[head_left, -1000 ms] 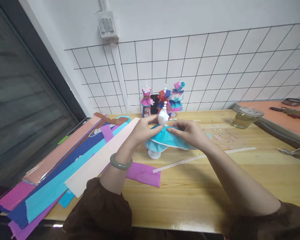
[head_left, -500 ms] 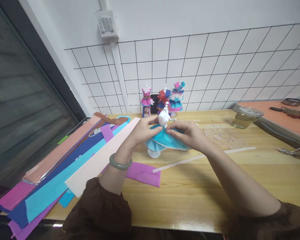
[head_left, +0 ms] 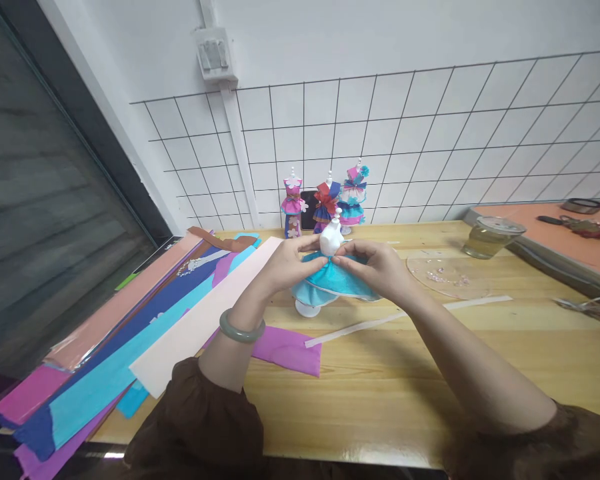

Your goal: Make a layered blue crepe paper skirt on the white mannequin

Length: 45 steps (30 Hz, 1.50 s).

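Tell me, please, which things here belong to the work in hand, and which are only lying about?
Belonging to the work:
white dress form
blue skirt, touched near its top by the left hand and right hand

Apparently just lying about:
dressed figures behind
cup
clear dish
coloured sheets, possibly spare material

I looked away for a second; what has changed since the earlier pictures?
The white mannequin has tipped a little further toward the right, and a purple piece on the pile at left lies differently. Left hand and right hand keep their grip on the blue skirt; the three dressed figures behind stay put.
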Each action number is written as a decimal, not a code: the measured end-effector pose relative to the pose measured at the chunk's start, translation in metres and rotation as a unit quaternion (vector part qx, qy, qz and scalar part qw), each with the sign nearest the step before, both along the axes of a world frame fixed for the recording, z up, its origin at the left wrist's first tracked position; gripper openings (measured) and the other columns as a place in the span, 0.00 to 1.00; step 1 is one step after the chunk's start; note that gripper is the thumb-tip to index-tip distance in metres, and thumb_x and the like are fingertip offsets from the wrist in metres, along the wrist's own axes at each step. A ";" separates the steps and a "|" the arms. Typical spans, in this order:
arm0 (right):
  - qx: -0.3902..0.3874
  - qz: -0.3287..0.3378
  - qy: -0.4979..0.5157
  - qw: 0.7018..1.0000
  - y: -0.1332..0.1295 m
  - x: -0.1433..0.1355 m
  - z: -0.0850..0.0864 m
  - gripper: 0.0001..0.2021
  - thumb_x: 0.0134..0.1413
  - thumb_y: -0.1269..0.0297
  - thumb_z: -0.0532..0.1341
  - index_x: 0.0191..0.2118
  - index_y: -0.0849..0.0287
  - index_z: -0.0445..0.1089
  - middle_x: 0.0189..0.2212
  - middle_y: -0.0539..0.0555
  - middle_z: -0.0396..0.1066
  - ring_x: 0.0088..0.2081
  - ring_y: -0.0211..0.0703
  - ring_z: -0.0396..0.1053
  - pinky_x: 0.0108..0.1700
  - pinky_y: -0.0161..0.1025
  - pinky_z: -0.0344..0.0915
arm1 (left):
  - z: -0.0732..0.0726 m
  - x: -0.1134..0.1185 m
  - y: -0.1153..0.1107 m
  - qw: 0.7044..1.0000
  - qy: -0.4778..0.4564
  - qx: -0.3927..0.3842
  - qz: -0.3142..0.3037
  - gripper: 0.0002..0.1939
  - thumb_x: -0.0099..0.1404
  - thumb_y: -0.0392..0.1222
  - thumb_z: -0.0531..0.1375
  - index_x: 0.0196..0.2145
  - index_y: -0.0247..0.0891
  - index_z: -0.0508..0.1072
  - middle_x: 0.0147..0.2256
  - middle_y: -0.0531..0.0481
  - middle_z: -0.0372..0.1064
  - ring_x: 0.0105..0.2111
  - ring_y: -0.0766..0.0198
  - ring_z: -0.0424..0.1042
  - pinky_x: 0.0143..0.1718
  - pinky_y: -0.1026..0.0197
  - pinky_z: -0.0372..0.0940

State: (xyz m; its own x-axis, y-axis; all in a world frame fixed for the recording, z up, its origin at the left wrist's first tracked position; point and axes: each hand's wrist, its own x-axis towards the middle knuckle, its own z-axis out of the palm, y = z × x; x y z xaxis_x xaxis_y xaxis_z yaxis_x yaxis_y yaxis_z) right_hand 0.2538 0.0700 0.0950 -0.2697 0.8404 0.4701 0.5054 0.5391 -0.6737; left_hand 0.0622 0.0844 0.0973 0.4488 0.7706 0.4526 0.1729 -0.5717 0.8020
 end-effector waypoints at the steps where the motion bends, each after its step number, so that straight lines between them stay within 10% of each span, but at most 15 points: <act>1: 0.001 -0.002 -0.001 1.000 0.000 0.000 0.000 0.10 0.50 0.58 0.61 0.31 0.60 0.72 0.27 0.52 0.73 0.29 0.40 0.67 0.29 0.35 0.60 | 0.000 0.000 0.000 1.000 0.004 0.005 -0.002 0.23 0.57 0.35 0.59 0.51 0.36 0.69 0.50 0.44 0.69 0.50 0.55 0.68 0.54 0.51 0.62; 45: 0.026 0.001 -0.064 0.998 0.004 0.004 -0.002 0.09 0.53 0.61 0.59 0.34 0.60 0.74 0.31 0.53 0.74 0.32 0.42 0.70 0.34 0.37 0.62 | -0.010 0.000 0.006 1.000 0.005 0.018 -0.014 0.23 0.60 0.37 0.59 0.53 0.36 0.67 0.51 0.42 0.67 0.52 0.56 0.66 0.52 0.54 0.63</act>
